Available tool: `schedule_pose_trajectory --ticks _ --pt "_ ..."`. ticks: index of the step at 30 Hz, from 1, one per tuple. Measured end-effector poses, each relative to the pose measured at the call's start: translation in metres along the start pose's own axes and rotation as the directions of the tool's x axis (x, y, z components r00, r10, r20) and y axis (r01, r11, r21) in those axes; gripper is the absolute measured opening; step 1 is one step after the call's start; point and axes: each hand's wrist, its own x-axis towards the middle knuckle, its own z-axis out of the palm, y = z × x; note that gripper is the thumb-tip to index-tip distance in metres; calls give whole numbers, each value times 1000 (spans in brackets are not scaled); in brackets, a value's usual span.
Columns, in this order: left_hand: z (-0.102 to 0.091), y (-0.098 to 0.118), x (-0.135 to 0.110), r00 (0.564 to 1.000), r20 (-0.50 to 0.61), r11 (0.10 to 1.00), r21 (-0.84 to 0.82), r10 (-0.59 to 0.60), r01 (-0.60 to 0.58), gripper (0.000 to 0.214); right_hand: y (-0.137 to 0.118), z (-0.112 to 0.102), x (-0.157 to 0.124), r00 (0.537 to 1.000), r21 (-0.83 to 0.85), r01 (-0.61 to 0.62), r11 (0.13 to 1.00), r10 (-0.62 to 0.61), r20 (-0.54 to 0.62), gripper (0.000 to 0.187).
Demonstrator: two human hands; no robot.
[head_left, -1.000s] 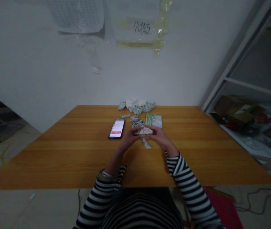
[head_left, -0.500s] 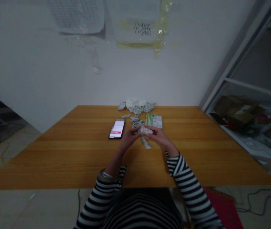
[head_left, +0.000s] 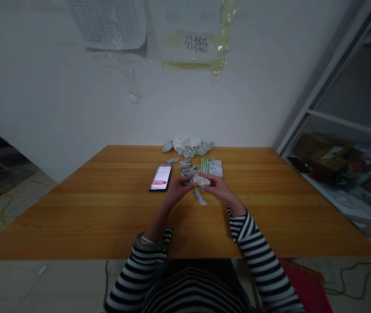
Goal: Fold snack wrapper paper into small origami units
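The left hand [head_left: 178,190] is pinching one end of a small packet [head_left: 201,180] between thumb and fingers, and the right hand [head_left: 217,187] is gripping the other end in the same way, so the packet is sitting between the two hands, above the counter [head_left: 107,213]. Its pale, printed surface is showing between the fingertips; what it may be holding inside is staying hidden. Just beyond the right hand a flat packet [head_left: 216,168] is lying on the counter, its outline squarish, its face showing a green printed part and a whitish part; its contents are not showing either. Well to the right of the right hand, brown cardboard boxes [head_left: 332,158] are standing in a dim heap, too dark for their insides to be made out.

Directly beyond the left hand, crumpled wrappers [head_left: 188,169] are lying in creased, irregular folds, printed in green and white. Farther beyond both hands, more scrunched wrapping [head_left: 189,151] is resting near the wall, with wadded white paper [head_left: 181,143] bulging beside it. On the near side of the packet, a narrow torn strip [head_left: 200,198] is lying slantwise. Left of the left hand, a slim rectangular phone [head_left: 161,178] is lying face up, its screen glowing. Under everything, the counter's smooth wood is showing long, straight grain.
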Motion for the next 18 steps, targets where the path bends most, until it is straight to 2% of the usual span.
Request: schedule_pose_trajectory --ticks 5,9,12,15,18 --pt "0 -7 3 1000 -3 999 9 31 -31 49 1 1 0 1000 -10 7 1000 -7 30 53" --pt "1 -15 6 995 -78 996 68 63 -58 41 2 5 1 998 -83 57 995 -54 38 44" --pt "0 -17 7 989 -124 988 142 75 -57 36 2 9 1 998 -135 55 989 -59 -21 33" --pt "0 -14 6 991 -109 989 136 76 -61 38 2 10 3 993 -159 64 985 -79 -88 22" --pt "1 -9 4 994 -62 995 60 86 -82 46 3 7 4 978 -136 47 990 -73 -195 27"
